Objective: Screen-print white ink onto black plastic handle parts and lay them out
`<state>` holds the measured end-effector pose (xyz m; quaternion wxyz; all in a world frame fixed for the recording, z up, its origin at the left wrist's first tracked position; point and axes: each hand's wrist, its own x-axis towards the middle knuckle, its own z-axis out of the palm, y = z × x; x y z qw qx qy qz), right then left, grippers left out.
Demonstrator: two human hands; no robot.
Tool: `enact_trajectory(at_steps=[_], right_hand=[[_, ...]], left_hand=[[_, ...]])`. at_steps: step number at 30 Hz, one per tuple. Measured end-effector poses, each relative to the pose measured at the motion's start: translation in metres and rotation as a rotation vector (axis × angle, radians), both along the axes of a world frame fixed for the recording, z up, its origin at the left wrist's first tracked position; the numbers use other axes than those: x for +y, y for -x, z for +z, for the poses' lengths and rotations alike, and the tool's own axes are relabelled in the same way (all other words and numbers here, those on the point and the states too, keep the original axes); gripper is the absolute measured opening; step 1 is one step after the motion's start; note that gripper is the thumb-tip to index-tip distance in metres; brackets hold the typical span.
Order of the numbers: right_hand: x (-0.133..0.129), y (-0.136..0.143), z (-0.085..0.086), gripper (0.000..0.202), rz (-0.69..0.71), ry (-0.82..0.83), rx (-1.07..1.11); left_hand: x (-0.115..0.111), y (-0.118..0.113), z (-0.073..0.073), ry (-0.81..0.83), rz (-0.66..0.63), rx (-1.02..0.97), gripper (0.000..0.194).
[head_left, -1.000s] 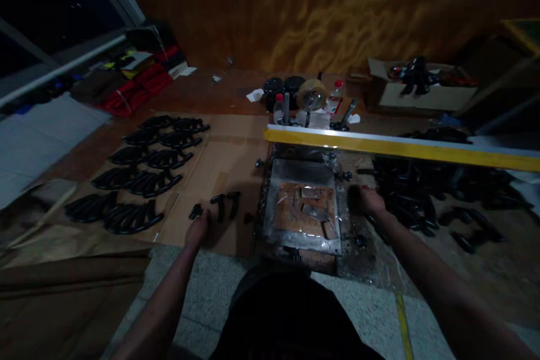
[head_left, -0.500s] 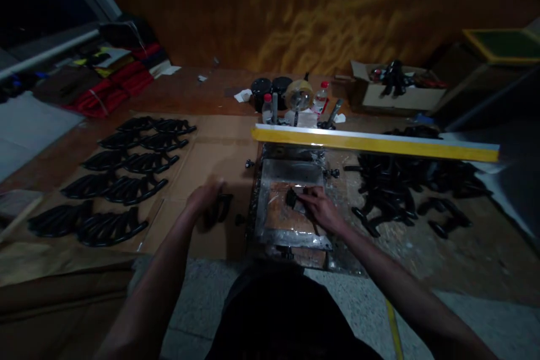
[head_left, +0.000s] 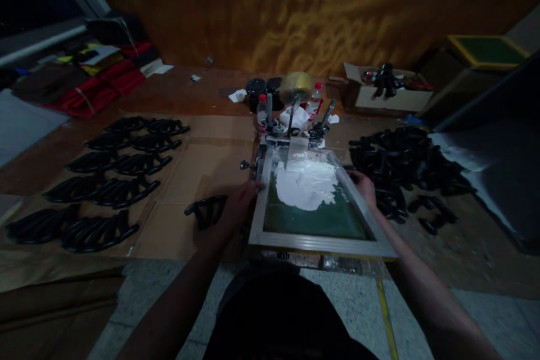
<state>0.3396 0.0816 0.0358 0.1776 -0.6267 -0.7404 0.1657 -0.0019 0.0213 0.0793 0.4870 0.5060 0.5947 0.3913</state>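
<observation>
— Where's the screen frame?
— In the middle, its far end by the metal clamps toward twelve o'clock. A thick spread of white ink lies over the far part of its green mesh; toward six the mesh shows bare.
— And the hands?
— Apart, one at each side. The left hand has its fingertips at the frame's nine o'clock edge; the right hand is curled beside its three o'clock edge. Whether either is clamped on it, I can't tell.
— Any containers?
— A cardboard box at one o'clock, with dark pieces heaped in it. Red-capped bottles stand at eleven and twelve, black tubs at eleven. What's in the tubs is hidden.
— What else is around?
— A few black handles near the left wrist at nine, rows of handles farther out that way on a cardboard sheet, and a loose heap of handles at two.
— What's in the way?
— The frame covers most of the base below, and a yellowish roll at twelve partly blocks one tub.
</observation>
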Motion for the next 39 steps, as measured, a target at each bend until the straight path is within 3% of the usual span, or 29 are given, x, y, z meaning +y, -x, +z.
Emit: enact_trajectory(at_steps=[3,5,6,8,11,17,19,24,27,30,35,37,39], right_hand=[[0.021,0.013,0.012,0.049,-0.135,-0.178,0.009],[0.032,0.045,0.019,0.062,-0.021,-0.262,-0.028],[0.036,0.063,0.022,0.064,0.061,-0.264,-0.068],[0.036,0.094,0.024,0.048,0.182,-0.178,-0.163],[0.018,0.114,0.02,0.024,0.297,0.007,-0.279],[-0.028,0.088,0.017,0.029,0.788,0.041,-0.234],[-0.025,0.083,0.019,0.031,0.836,0.084,-0.186],[-0.023,0.089,0.008,0.027,0.654,-0.053,-0.154],[-0.039,0.085,0.0,0.033,0.705,-0.072,-0.133],[-0.037,0.086,0.009,0.032,0.73,-0.01,-0.09],[0.023,0.099,0.044,0.053,0.4,-0.074,-0.144],[0.049,0.085,0.055,0.056,0.239,-0.13,-0.157],[0.067,0.053,0.06,0.05,0.055,-0.211,-0.066]], left_hand=[[-0.015,0.001,-0.047,0.094,-0.046,0.067,0.054],[-0.017,-0.003,-0.071,0.133,-0.066,0.096,0.062],[-0.017,-0.004,-0.079,0.138,-0.079,0.109,0.063],[-0.015,-0.006,-0.09,0.139,-0.09,0.119,0.063],[-0.013,-0.006,-0.095,0.129,-0.095,0.074,0.061],[-0.014,-0.007,-0.094,0.13,-0.044,0.046,0.056],[-0.014,-0.008,-0.093,0.121,-0.045,0.032,0.054],[-0.016,-0.008,-0.089,0.099,-0.013,0.017,0.053],[-0.017,-0.009,-0.086,0.109,-0.023,0.037,0.055],[-0.017,-0.009,-0.082,0.136,-0.021,0.026,0.057],[-0.013,-0.002,-0.066,0.139,-0.066,-0.021,0.07],[-0.011,0.002,-0.05,0.116,-0.065,-0.025,0.063],[-0.008,0.002,-0.026,0.105,-0.042,-0.042,0.051]])
